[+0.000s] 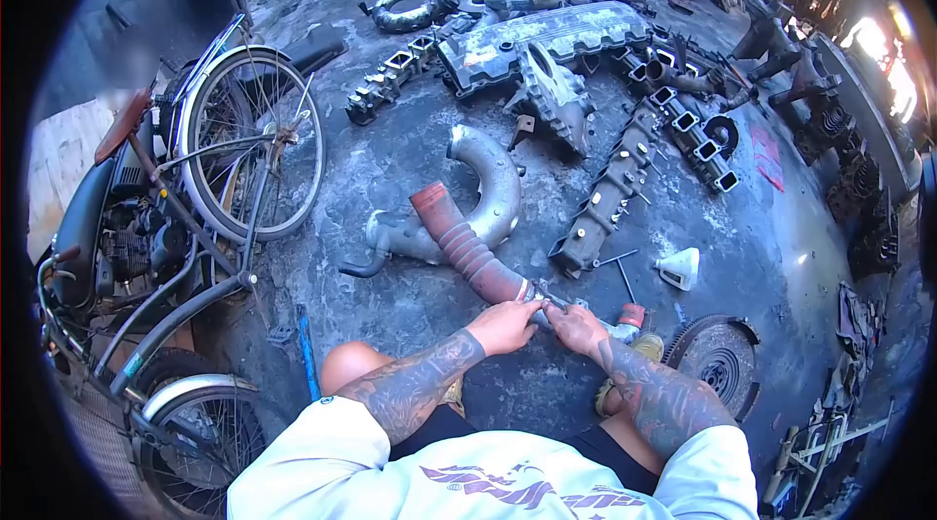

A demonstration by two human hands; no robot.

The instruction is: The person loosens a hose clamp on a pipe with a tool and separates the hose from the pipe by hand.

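Engine repair yard, looks outdoors: grimy ground strewn with manifolds (605, 203), valve cover (547, 43), curved metal pipe (500, 190), clutch/flywheel disc (715, 361). Bicycle (252, 141) parked alongside.

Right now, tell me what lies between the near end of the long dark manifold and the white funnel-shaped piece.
A thin T-shaped metal tool lies between the manifold and the white piece, in the head view.

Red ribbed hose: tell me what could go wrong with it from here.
The red ribbed hose might twist or swing, since both hands, left hand and right hand, are at its near end and neither steadies the far end.
Fingers crowd around the metal fitting there, so a slip could pinch or scrape them.
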